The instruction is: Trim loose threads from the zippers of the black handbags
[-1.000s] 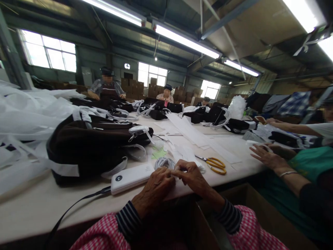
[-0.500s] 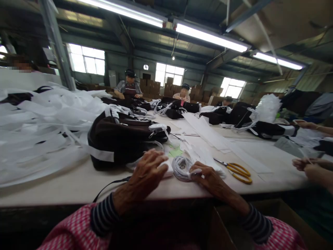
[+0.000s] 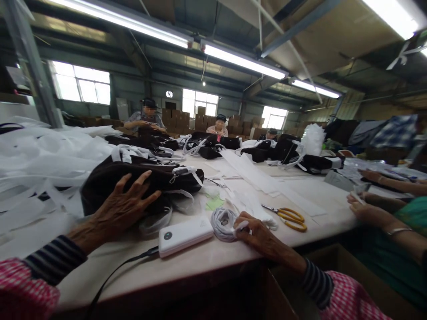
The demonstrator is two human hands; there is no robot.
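My left hand [image 3: 128, 202] lies with fingers spread on the side of a dark bag [image 3: 100, 178]. A pale tag and a metal clip hang from the bag's upper right edge. My right hand [image 3: 255, 231] is closed around a small white strip [image 3: 243, 226], mostly hidden by the fingers. It rests on the table beside a coil of white cord [image 3: 223, 223]. Between my hands a white power bank [image 3: 183, 237] lies near the front edge, with a black cable [image 3: 115, 269] running from its left end.
Yellow-handled scissors [image 3: 289, 218] lie right of my right hand. White sheets [image 3: 256, 175] stretch across the table, and a heap of white strips [image 3: 50, 155] covers the left. More dark bags [image 3: 283, 149] stand behind. A co-worker's hands [image 3: 363, 209] work at the right.
My left hand has moved left from over the power bank onto the dark bag, uncovering the power bank. My right hand stays by the coil. The view has turned somewhat to the right.
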